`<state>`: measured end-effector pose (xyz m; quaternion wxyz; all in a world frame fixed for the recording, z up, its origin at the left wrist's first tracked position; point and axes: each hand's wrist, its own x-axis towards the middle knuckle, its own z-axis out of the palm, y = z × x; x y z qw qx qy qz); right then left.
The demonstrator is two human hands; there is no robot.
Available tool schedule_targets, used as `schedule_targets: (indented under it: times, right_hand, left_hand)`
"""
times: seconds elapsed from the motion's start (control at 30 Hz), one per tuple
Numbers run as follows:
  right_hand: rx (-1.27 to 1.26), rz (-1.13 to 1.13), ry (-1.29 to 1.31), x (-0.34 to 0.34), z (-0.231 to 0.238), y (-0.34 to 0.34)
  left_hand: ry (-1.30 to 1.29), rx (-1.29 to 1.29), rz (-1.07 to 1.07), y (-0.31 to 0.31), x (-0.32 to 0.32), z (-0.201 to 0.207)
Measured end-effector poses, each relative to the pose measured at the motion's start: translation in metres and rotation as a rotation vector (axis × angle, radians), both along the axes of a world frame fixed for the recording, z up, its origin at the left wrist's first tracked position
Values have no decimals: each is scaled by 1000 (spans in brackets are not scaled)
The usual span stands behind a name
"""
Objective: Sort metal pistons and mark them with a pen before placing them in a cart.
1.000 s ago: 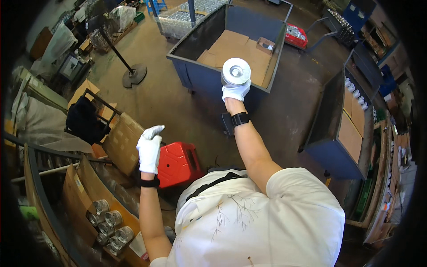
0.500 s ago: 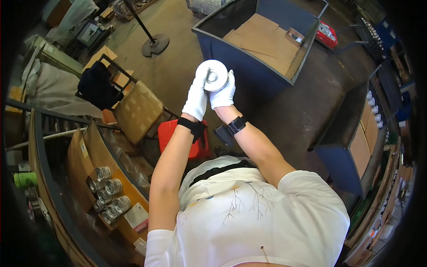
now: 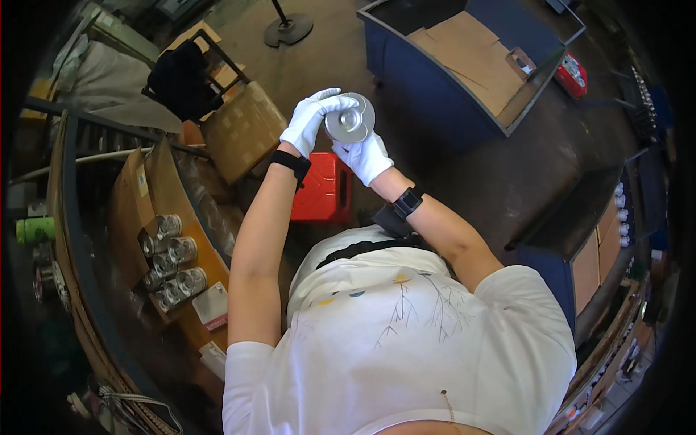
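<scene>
A silver round metal piston (image 3: 357, 129), with a round hollow in its top face, is held up in front of me. My left hand (image 3: 308, 122), in a white glove, curls its fingers over the piston's far left rim. From below and the right, my right hand (image 3: 366, 156), also in a white glove, grips the piston; most of its fingers are hidden beneath. Black bands circle both wrists.
Several similar pistons (image 3: 174, 261) stand on a cardboard-covered bench at left, beside a small white box (image 3: 210, 304). A chair (image 3: 243, 130) and red stool (image 3: 319, 192) are ahead. Blue-grey bins (image 3: 435, 87) lined with cardboard stand ahead right and at right (image 3: 547, 283).
My left hand has shifted from the piston's near left side to over its far left rim. The piston's top face has turned. My view has moved, sliding the surroundings across the picture.
</scene>
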<state>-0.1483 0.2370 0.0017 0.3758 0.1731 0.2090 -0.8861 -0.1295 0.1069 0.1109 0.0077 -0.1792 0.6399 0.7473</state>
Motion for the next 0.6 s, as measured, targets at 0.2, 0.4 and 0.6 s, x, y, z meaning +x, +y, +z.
schedule_targets:
  times: [0.2,0.4,0.6]
  right_hand:
    - [29,108,49,8,11,-1]
    - [137,195,23,12,12,-13]
    - [180,260,126,13,5,-16]
  left_hand:
    - [-40,52,63,-6,16,-8]
    - [-9,54,122,-19,23,-20]
    - [-6,154,61,-38,28,-36]
